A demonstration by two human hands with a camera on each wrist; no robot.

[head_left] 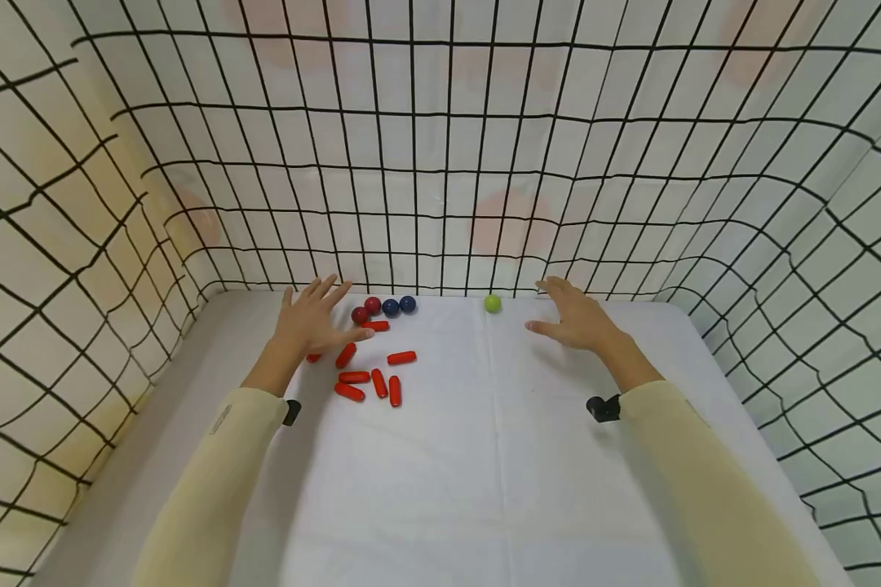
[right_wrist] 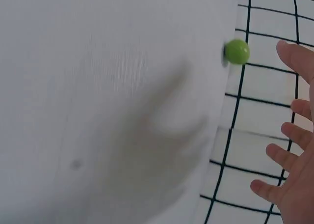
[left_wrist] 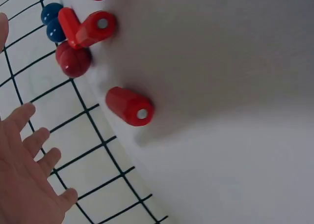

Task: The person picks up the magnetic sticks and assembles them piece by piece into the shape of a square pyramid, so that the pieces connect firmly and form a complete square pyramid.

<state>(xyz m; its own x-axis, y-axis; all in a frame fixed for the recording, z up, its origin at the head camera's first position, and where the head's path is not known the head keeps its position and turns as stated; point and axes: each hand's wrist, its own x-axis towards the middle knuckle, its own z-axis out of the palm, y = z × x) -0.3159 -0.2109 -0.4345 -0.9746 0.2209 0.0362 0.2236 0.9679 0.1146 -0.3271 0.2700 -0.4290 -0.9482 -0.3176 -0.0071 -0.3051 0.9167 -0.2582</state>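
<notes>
My left hand [head_left: 310,318] hovers with spread fingers over the left part of the table, holding nothing. Beneath and beside it lie several red rods [head_left: 354,377], one partly covered by the hand; the left wrist view shows a grey disc on the end of a red rod [left_wrist: 130,106]. Just past the thumb are two dark red balls [head_left: 360,315] and two dark blue balls [head_left: 391,307] in a row. On the other side my right hand [head_left: 576,316], also empty with fingers apart, is held to the right of a green ball [head_left: 493,303], casting a shadow on the cloth.
A black wire grid [head_left: 448,171] rises along the back and both sides of the white-covered table [head_left: 440,489]. The balls sit near the table's far edge, close to the grid. Each wrist carries a small black device [head_left: 604,408].
</notes>
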